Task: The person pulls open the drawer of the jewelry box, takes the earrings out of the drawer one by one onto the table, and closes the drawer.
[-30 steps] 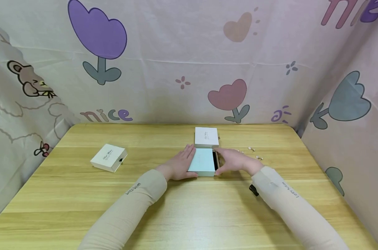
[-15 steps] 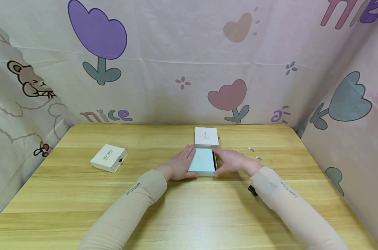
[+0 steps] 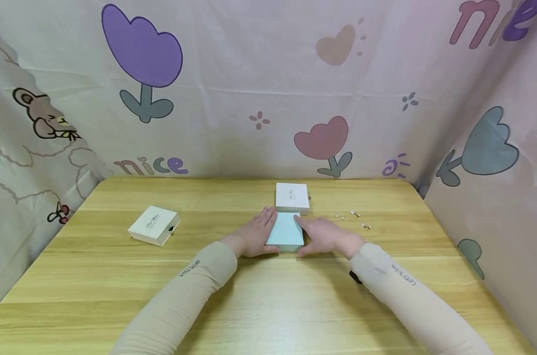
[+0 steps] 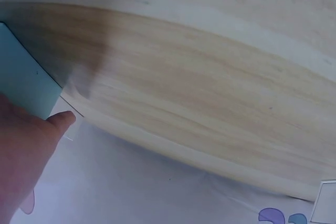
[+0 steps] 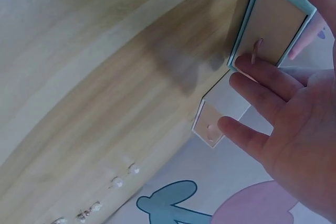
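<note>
A pale blue drawer-style box (image 3: 285, 230) lies on the table between my hands. My left hand (image 3: 250, 237) rests along its left side, fingers straight toward the back corner and thumb along the front. At the other end, my right hand (image 3: 325, 235) spans the box, its index finger at the back corner and thumb by the front one. In the right wrist view, the tan drawer front (image 5: 274, 22) with a small ribbon pull (image 5: 256, 51) sits within the blue sleeve. The fingers (image 5: 265, 95) of that hand are extended, one touching the lower edge.
Directly behind stands a white box (image 3: 292, 196) with small lettering. Another white box (image 3: 154, 225) lies at the left, turned at an angle. Several small jewelry pieces (image 3: 353, 214) are scattered to the right. A printed cloth (image 3: 233, 133) hangs behind the table.
The drawer has slid left into the blue box, closing the dark gap at its right end. My right hand has moved left with it; the left hand stays put. The view has shifted slightly.
</note>
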A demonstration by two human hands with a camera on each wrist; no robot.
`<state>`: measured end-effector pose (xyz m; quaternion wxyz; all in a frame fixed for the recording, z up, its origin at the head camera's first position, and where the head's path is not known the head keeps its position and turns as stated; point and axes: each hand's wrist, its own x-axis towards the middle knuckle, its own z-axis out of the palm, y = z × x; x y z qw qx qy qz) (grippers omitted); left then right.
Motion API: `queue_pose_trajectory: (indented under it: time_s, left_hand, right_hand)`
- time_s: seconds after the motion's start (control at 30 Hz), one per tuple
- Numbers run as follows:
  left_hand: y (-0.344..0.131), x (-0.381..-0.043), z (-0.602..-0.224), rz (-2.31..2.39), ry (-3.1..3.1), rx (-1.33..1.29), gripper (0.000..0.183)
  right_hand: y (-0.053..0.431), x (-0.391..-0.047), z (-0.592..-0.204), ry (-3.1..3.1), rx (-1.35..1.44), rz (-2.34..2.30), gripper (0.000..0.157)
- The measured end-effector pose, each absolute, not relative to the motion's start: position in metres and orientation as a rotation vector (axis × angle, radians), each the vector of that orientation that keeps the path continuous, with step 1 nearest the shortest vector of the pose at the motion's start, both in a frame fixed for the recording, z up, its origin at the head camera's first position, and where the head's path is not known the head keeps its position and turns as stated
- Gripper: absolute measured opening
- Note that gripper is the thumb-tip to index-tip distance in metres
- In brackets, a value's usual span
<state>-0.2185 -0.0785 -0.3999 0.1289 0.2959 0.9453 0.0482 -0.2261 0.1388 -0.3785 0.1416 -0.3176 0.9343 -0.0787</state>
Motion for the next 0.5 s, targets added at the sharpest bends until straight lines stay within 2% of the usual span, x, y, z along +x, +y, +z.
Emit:
queue_pose_trajectory:
  time_s: [0.13, 0.33, 0.5]
  left_hand:
    - [-0.080, -0.217, -0.401, 0.137, 2.743, 0.865, 0.095]
    - [-0.104, -0.214, -0.401, 0.257, 2.760, 0.842, 0.095]
    - [-0.133, -0.212, -0.402, 0.259, 2.816, 0.789, 0.093]
  right_hand:
    - [0.145, -0.224, -0.378, 2.691, -0.912, -0.280, 0.089]
    - [0.160, -0.225, -0.370, 2.744, -0.898, -0.347, 0.065]
    - [0.168, -0.226, -0.365, 2.785, -0.888, -0.350, 0.059]
